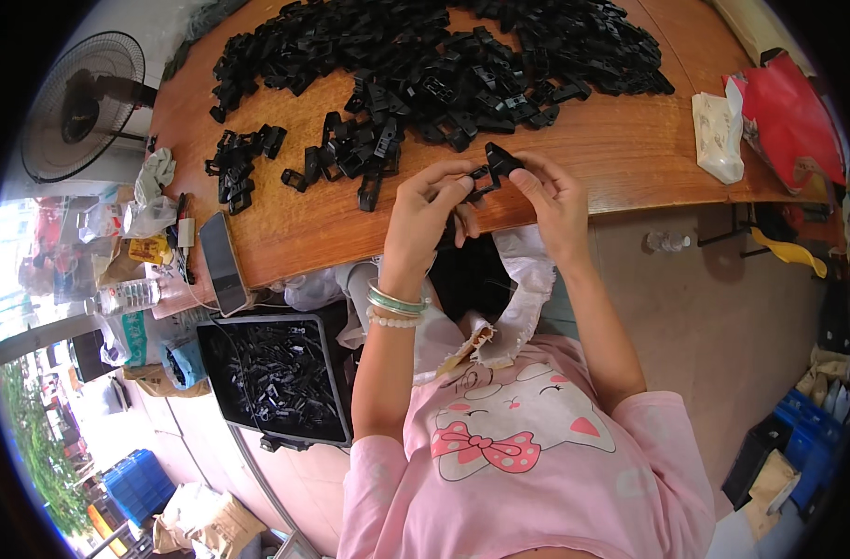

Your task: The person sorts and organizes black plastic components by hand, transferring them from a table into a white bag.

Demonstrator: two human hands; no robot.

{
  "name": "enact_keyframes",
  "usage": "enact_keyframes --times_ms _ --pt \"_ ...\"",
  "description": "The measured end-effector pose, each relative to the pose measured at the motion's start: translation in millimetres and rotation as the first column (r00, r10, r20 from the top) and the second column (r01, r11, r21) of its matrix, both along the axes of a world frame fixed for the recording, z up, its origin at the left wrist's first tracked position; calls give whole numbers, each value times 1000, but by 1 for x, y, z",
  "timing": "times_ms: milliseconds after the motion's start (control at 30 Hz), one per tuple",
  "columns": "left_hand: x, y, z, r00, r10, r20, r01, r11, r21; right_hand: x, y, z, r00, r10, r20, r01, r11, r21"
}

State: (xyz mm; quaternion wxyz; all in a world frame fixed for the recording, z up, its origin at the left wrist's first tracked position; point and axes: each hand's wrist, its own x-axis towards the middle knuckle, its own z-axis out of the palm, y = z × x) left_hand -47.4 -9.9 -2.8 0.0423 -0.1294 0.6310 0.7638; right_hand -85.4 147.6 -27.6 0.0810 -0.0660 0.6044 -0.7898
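Above the table's front edge, my left hand (436, 200) pinches a small black plastic frame-shaped part (482, 183) between thumb and fingers. Close beside it, my right hand (553, 193) grips a black plastic piece (502, 160) with a pointed, wedge-like end. The two pieces meet or nearly meet between my hands; whether they are joined I cannot tell. Beyond my hands lies a large heap of similar black plastic parts (444, 79). A smaller cluster of black parts (238, 168) sits to its left.
A phone (222, 261) lies at the wooden table's (621, 149) left edge, near a fan (80, 107). Below stands a black bin (336, 373) of small black pieces. At the right are a white packet (719, 138) and a red bag (787, 121). A bottle (667, 241) lies on the floor.
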Motion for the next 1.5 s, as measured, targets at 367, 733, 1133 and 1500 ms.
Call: enact_keyframes --times_ms 367,733,1133,1500 --pt "15 -2 9 998 -42 -50 43 999 27 4 2 15 944 106 -311 -10 955 297" --pt "22 10 18 995 -42 -90 24 980 -199 4 8 14 897 214 -388 -46 916 398" --pt "46 17 8 966 -24 -259 -100 885 -454 22 -3 6 970 233 -73 -226 970 95" --pt "67 18 -20 960 148 -238 -227 911 -346 38 -10 -12 965 250 -79 -232 955 183"
